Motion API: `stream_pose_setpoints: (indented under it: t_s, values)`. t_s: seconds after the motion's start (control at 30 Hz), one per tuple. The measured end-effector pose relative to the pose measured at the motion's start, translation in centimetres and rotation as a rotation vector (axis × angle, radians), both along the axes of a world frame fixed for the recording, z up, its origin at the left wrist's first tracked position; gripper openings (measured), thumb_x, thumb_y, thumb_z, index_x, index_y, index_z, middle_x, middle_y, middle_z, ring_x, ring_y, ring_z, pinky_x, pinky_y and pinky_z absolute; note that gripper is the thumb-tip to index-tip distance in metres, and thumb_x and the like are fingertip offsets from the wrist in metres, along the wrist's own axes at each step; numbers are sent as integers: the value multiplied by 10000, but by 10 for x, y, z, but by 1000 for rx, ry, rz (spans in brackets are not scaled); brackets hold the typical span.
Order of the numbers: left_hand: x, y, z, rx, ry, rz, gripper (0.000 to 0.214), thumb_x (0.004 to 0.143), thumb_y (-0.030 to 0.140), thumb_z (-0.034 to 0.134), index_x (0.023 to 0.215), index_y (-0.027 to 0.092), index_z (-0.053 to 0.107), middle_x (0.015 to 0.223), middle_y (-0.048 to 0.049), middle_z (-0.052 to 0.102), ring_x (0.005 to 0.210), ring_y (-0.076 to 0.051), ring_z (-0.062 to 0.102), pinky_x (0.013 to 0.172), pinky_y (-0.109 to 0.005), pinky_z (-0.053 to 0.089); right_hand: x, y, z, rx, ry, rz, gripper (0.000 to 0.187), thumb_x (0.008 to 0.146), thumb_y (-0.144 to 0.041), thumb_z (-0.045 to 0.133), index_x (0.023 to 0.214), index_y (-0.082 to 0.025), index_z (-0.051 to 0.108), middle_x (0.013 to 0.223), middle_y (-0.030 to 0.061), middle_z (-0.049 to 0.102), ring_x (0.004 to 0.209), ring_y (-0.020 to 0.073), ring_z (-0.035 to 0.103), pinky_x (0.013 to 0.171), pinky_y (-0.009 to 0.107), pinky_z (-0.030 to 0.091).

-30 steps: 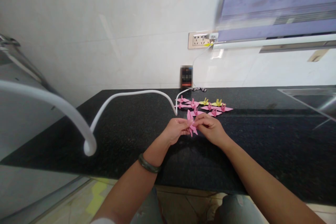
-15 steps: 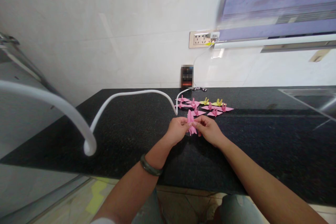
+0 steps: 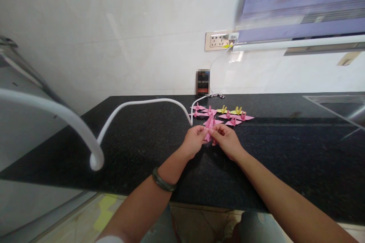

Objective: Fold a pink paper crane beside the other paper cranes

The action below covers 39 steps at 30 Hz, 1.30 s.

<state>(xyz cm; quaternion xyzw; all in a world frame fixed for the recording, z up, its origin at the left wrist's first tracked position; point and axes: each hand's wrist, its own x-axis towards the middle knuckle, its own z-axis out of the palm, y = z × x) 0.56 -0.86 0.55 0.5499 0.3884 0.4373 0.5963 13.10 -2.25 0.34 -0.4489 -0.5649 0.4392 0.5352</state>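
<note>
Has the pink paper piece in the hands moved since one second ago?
Yes. The pink paper piece has moved slightly farther from the person, closer to the folded cranes on the black counter.

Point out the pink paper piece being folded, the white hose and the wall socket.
pink paper piece [image 3: 209, 124], head view, upper folded tip.
white hose [image 3: 142, 102], head view, arched middle stretch.
wall socket [image 3: 216, 41], head view, faceplate centre.
</note>
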Motion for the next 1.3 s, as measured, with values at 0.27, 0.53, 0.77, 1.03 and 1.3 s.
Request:
stream_pose_setpoints:
  t_s: [0.27, 0.53, 0.77, 1.03, 1.3]
  values:
    - [-7, 0, 3, 280, 253, 43, 252, 704, 351, 471, 673, 123, 575, 544, 5, 518, 502, -80, 436, 487, -193, 331, 0, -6, 2, 65, -70, -66, 310, 653, -439, 558, 558, -166, 447, 439, -34, 458, 363, 66, 395, 371, 198, 338]
    - [-5, -2, 2, 202, 246, -9, 228, 689, 322, 501, 789, 137, 589, 648, -17, 553, 573, -95, 469, 528, -199, 378, 4, 0, 3, -72, 44, -56, 288, 603, -424, 598, 689, -156, 538, 498, -35, 475, 344, 51, 356, 307, 184, 298]
    - [-3, 3, -2, 86, 184, 37, 240, 703, 353, 481, 743, 126, 543, 668, -14, 517, 573, -82, 471, 550, -219, 417, 3, 0, 0, -121, 140, 38, 270, 642, -387, 592, 569, -154, 477, 405, -52, 410, 327, 50, 335, 310, 179, 264]
    - [-12, -4, 14, -285, -250, -341, 226, 720, 370, 467, 704, 145, 456, 484, 63, 316, 405, -39, 340, 488, -239, 429, 11, -7, 13, -90, 288, 287, 327, 631, -341, 622, 902, -179, 537, 665, -8, 523, 471, 64, 445, 441, 210, 402]
    - [-9, -4, 10, -298, -65, -360, 208, 714, 297, 473, 746, 103, 542, 587, -16, 515, 539, -82, 503, 583, -276, 451, 11, -5, 10, 22, 126, 241, 148, 690, -307, 571, 720, -163, 547, 569, -23, 521, 470, 72, 454, 456, 210, 390]
